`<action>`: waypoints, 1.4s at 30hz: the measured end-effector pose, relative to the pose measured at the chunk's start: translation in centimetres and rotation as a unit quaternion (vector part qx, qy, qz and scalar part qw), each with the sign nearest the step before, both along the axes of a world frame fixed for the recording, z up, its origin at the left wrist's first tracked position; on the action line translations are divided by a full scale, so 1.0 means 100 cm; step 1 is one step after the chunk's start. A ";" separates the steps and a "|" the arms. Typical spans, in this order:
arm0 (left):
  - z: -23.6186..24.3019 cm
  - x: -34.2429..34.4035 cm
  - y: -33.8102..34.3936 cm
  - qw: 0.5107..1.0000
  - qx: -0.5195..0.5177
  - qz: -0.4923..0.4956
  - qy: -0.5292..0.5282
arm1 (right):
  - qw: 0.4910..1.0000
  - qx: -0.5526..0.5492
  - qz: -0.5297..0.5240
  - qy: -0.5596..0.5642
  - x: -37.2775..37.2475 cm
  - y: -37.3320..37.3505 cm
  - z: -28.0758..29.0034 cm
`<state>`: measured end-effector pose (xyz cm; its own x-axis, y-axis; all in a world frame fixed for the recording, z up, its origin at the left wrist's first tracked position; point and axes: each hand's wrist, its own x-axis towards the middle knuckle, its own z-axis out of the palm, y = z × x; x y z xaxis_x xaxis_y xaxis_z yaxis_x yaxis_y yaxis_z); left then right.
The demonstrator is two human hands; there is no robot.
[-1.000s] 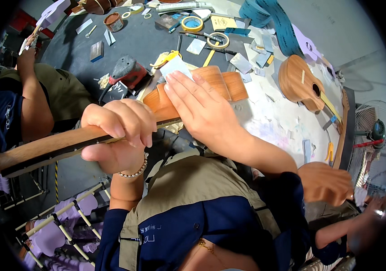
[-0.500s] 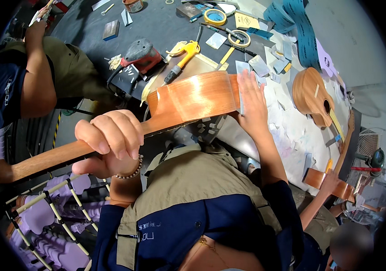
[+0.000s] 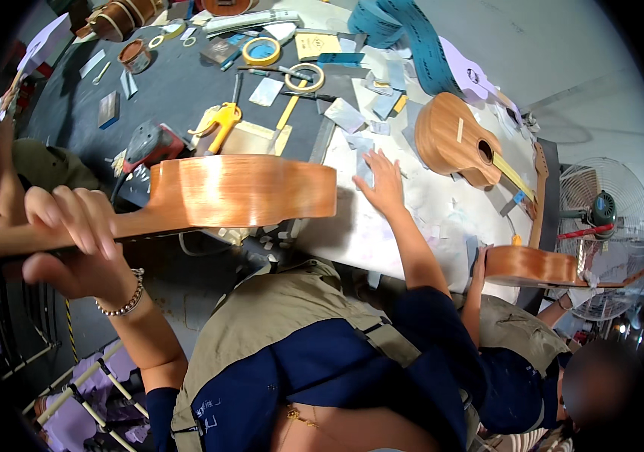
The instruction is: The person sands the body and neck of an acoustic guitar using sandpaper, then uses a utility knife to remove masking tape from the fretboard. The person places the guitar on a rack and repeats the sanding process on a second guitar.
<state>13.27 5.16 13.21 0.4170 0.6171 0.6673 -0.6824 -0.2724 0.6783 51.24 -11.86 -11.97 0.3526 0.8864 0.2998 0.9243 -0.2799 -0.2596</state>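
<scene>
A glossy brown wooden ukulele (image 3: 250, 190) is held up in front of me, with the side of its body facing up. My left hand (image 3: 73, 226) is wrapped around its neck near the body. To the right of the ukulele, my right hand (image 3: 383, 183) reaches over the white-covered table with its fingers apart. A grey strip of sandpaper (image 3: 365, 167) lies beside its thumb and fingers; whether they touch it, I cannot tell.
On the dark table (image 3: 171, 98) are a red sander (image 3: 152, 145), a yellow-handled tool (image 3: 221, 129) and tape rolls (image 3: 261, 50). Another ukulele (image 3: 450, 135) lies at right. A co-worker handles a ukulele (image 3: 529, 265) near a fan (image 3: 604, 215). Lilac shapes hang on a rack (image 3: 103, 369) at lower left.
My right hand has left the ukulele's body and moved over the white table with the sandpaper strip. My view has turned right; the left hand still grips the neck.
</scene>
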 end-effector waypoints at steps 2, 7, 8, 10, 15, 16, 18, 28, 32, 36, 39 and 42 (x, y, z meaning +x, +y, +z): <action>-0.008 0.006 -0.004 0.967 -0.103 0.233 -0.017 | 0.989 0.097 -0.027 0.107 0.026 0.017 -0.009; -0.012 0.052 -0.014 0.890 -0.072 0.445 0.064 | 0.986 0.070 -0.120 0.095 0.105 0.058 -0.035; -0.013 0.054 -0.014 0.896 -0.072 0.436 0.048 | 0.992 0.067 -0.083 0.072 0.105 0.062 -0.031; -0.013 0.056 -0.011 0.893 -0.061 0.442 0.054 | 0.998 0.060 0.004 0.026 0.099 0.077 -0.022; -0.012 0.064 -0.005 0.909 -0.083 0.407 0.023 | 0.995 0.056 -0.001 -0.079 0.109 0.070 -0.046; -0.013 0.062 -0.006 0.910 -0.079 0.407 0.023 | 0.995 0.100 0.008 0.022 0.117 0.068 -0.049; -0.015 0.054 -0.006 0.911 -0.080 0.403 0.021 | 0.917 0.191 -0.036 0.347 0.104 0.078 -0.041; -0.023 0.044 0.005 0.919 -0.050 0.392 0.014 | 0.862 0.168 0.411 0.245 -0.118 0.077 0.216; -0.021 0.052 0.002 0.924 -0.027 0.381 0.019 | 0.871 0.205 0.438 0.088 -0.141 0.079 0.211; -0.024 0.053 0.002 0.924 0.000 0.382 0.025 | 0.865 0.231 0.445 0.014 -0.141 0.079 0.213; -0.023 0.055 0.001 0.925 0.002 0.380 0.028 | 0.861 0.232 0.452 0.025 -0.143 0.081 0.211; -0.024 0.055 0.002 0.925 -0.004 0.379 0.027 | 0.866 0.221 0.447 0.034 -0.148 0.080 0.213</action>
